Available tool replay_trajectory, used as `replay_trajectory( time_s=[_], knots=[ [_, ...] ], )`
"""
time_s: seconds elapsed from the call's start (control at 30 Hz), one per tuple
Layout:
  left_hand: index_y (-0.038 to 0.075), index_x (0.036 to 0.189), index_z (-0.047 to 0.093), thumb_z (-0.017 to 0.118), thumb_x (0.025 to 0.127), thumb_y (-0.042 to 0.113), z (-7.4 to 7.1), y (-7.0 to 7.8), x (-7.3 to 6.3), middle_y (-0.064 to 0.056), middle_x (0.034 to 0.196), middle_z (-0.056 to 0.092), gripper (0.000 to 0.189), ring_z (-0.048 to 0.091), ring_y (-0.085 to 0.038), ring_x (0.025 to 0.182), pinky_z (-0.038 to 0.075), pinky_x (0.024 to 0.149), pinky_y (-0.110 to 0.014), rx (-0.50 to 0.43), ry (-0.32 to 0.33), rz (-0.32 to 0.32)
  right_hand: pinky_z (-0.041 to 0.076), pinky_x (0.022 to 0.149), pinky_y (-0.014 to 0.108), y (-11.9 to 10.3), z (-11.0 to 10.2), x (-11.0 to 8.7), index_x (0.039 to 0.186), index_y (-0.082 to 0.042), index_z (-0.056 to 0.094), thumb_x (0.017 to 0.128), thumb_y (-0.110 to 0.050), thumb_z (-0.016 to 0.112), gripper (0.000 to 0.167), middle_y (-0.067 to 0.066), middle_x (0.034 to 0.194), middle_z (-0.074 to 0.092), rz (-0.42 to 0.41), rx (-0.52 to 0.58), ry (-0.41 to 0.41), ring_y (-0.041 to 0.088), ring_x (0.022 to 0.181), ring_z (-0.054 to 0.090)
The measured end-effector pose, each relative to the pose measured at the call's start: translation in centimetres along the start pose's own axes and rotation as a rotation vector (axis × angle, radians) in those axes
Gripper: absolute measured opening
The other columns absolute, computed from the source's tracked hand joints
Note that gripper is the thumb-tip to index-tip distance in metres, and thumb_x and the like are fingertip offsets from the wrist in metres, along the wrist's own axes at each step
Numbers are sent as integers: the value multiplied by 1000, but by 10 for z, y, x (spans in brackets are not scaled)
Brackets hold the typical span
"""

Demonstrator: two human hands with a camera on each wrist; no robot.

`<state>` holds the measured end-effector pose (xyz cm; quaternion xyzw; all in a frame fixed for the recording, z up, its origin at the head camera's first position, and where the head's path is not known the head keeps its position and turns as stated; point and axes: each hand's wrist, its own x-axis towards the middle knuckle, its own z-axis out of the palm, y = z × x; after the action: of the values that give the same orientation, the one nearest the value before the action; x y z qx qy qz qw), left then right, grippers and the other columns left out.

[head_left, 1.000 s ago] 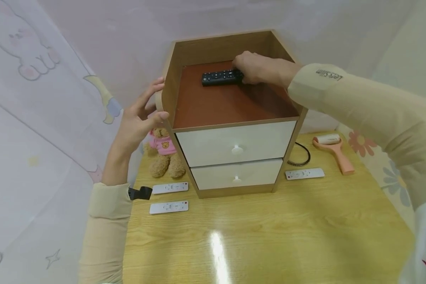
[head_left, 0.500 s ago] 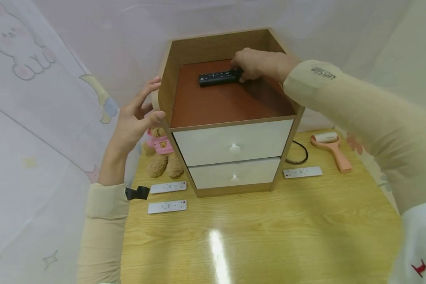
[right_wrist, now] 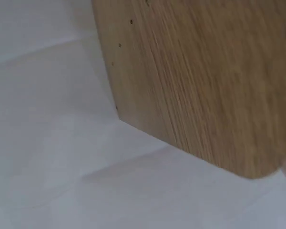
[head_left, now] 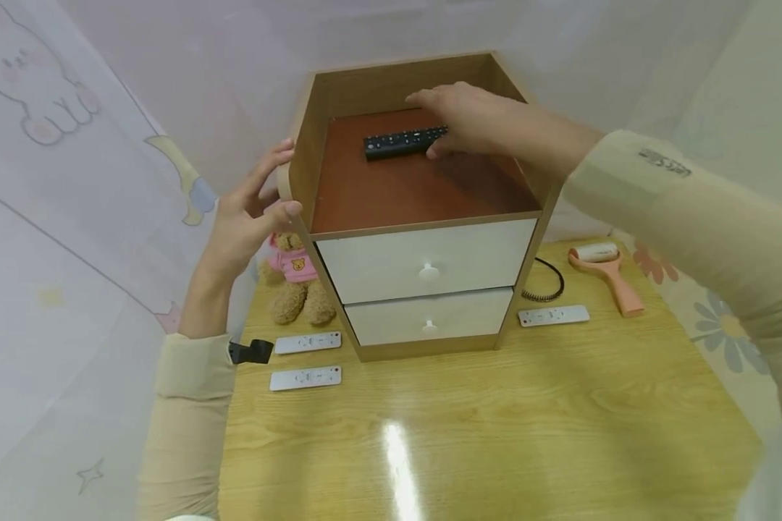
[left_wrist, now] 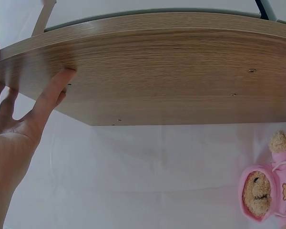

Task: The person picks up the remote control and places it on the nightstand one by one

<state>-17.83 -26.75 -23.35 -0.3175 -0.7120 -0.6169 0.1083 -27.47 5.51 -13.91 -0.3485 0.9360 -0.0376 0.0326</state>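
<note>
A black remote control lies on the reddish-brown top surface of a small wooden cabinet. Over its right end hovers my right hand, thumb and fingers spread apart and holding nothing; that end is partly hidden behind the hand. My left hand rests against the cabinet's left side panel, its fingers and thumb extended against the wood near the edge. Two white drawers with pale knobs, the upper drawer and lower drawer, face me. The right wrist view shows the outer right side panel, without the remote.
Left of the cabinet sits a teddy bear in pink, with two white remotes in front. To the right are another white remote, a black coiled cord and an orange-handled lint roller. All stand on a wooden table.
My right hand has let go of the black remote and opened, its forearm shifting rightward. The remote was drawn slightly leftward and now lies on the cabinet top. My left hand stays against the panel.
</note>
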Motion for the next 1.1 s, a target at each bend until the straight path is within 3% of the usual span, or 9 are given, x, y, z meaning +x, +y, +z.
replay_trajectory(
  time_s=[0.13,0.3,0.37,0.43,0.57,0.67,0.9,1.1],
  knots=[
    [9,142,47,63,89,-5,-1,-1,-1,-3,155,32,58,51,-35,124,59,65,-28,-8,7,4,30,112,50,-9,-3,-47,154,-8,22,93,-25,66,77,17,155,28,-60,48,234,36,139,30],
    [8,142,47,64,89,-4,1,2,-3,-4,155,32,57,52,-36,122,59,67,-29,-10,9,18,29,113,46,6,-3,-103,148,-6,35,94,-19,65,64,17,149,38,-122,116,508,35,136,37],
    [8,142,48,64,89,-3,3,2,-4,-5,155,33,56,52,-37,123,59,68,-27,-4,10,29,28,114,46,21,-1,-125,148,-8,37,95,-20,62,59,16,148,40,-83,126,580,36,134,39],
    [6,141,48,65,89,-2,5,2,-5,-6,154,33,56,49,-37,125,58,73,-26,10,11,48,31,111,50,37,3,-146,149,-14,38,97,-23,59,57,11,149,41,15,135,614,41,129,43],
    [5,140,48,67,88,0,6,0,-5,-8,154,34,56,44,-39,130,56,73,-23,29,6,74,37,100,61,76,26,-175,151,-21,34,101,-30,52,54,5,151,39,230,218,584,52,118,49],
    [5,141,48,67,88,0,5,0,-4,-8,154,33,56,46,-40,128,56,69,-22,26,-3,68,39,91,67,108,55,-185,152,-21,32,102,-32,46,53,8,150,39,309,290,527,56,113,50],
    [6,141,47,65,89,-1,7,-1,-3,-7,155,32,56,52,-38,122,51,60,-20,-1,-11,54,38,86,70,166,134,-191,150,-11,34,102,-39,42,56,24,145,42,384,426,358,56,117,46],
    [7,142,47,65,89,-1,7,-4,-4,-6,155,32,56,50,-38,125,50,58,-20,-4,-8,50,48,69,59,186,229,-194,136,2,50,101,-33,50,49,37,123,54,376,394,213,53,98,57]
  ],
)
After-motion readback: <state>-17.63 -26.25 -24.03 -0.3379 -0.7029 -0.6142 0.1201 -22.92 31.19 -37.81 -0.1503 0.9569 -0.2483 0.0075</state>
